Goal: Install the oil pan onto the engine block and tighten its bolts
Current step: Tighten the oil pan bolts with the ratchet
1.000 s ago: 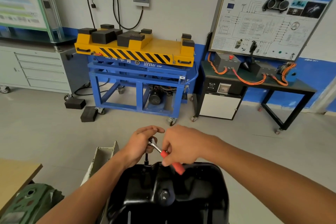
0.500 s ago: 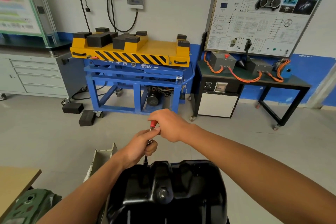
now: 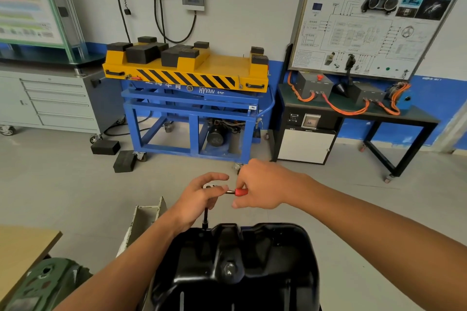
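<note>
**Both hands on the ratchet at the far edge of the oil pan**

The left hand [image 3: 199,201] curls around the head of the ratchet [image 3: 233,192], thumb and fingers closed on it from both sides, so the metal head only just shows between them. The right hand [image 3: 262,188] grips the red handle, fingers wrapped round it; only a short piece of red shows next to the left hand. The handle lies roughly level, pointing to the right.

From under the left hand a thin black extension bar [image 3: 206,216] runs straight down to the far left edge of the oil pan [image 3: 252,247]. The bolt under its tip is hidden.

The black, shiny oil pan sits just below and in front of both hands, between the forearms, with a drain bolt [image 3: 228,269] on its near face.

Beyond the hands stand a blue cart with a yellow top [image 3: 187,76], a grey drawer cabinet [image 3: 58,103] and a training board [image 3: 371,23]. A green metal part [image 3: 45,283] lies at lower left.
</note>
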{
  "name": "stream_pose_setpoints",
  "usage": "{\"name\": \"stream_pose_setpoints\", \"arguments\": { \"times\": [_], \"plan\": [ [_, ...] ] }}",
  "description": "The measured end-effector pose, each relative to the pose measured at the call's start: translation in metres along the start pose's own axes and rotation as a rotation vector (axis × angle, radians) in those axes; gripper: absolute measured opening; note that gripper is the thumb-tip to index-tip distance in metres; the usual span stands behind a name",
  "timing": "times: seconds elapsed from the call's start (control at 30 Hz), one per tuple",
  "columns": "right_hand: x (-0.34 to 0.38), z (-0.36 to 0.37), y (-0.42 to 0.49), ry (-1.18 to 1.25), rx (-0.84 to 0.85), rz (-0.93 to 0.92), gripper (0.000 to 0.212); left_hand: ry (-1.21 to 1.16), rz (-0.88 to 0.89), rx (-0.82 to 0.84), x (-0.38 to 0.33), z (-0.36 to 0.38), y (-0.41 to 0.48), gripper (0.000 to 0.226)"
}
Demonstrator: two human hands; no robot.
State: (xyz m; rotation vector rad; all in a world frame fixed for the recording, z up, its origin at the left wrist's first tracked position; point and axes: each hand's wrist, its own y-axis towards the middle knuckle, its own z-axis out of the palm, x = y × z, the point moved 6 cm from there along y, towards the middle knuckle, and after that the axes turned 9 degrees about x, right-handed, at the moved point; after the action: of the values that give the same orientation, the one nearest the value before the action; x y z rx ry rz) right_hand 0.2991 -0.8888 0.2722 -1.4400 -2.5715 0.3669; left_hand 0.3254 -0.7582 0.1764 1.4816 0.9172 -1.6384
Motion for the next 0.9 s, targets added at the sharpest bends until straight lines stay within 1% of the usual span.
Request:
{"name": "stream_pose_setpoints", "arguments": {
  "times": [0.1,0.27,0.37,0.43,0.5,0.53,0.63,0.77,0.83,0.9],
  "plan": [
    [0.014,0.0,-0.007,-0.064,-0.019,-0.018,0.049,0.011,0.047,0.065,-0.005,0.004,-0.001,0.025],
    [0.03,0.003,-0.013,-0.089,0.009,-0.029,0.046,0.004,0.065,0.114,-0.008,0.009,-0.006,0.022],
    [0.039,0.003,-0.016,0.036,0.043,-0.063,0.046,-0.059,0.032,0.084,-0.008,0.006,-0.007,0.029],
    [0.051,0.003,-0.016,0.19,0.057,-0.124,0.038,-0.1,0.024,0.044,-0.008,0.003,-0.007,0.032],
    [0.064,0.012,-0.014,0.366,0.121,-0.16,0.031,-0.153,0.027,0.046,-0.009,0.003,-0.006,0.026],
    [0.07,0.018,-0.012,0.417,0.138,-0.168,0.033,-0.179,0.025,0.056,-0.01,0.005,-0.007,0.023],
    [0.08,0.03,-0.006,0.471,0.14,-0.185,0.046,-0.126,0.016,0.05,-0.01,0.005,-0.008,0.025],
    [0.074,0.031,-0.007,0.563,0.151,-0.104,0.056,-0.024,0.053,-0.041,-0.011,0.001,-0.006,0.027],
    [0.069,0.028,-0.008,0.566,0.151,-0.042,0.053,-0.027,0.069,-0.079,-0.009,-0.003,-0.005,0.029],
    [0.065,0.023,-0.008,0.545,0.182,-0.009,0.045,-0.028,0.074,-0.089,-0.008,-0.004,-0.004,0.032]
  ]
}}
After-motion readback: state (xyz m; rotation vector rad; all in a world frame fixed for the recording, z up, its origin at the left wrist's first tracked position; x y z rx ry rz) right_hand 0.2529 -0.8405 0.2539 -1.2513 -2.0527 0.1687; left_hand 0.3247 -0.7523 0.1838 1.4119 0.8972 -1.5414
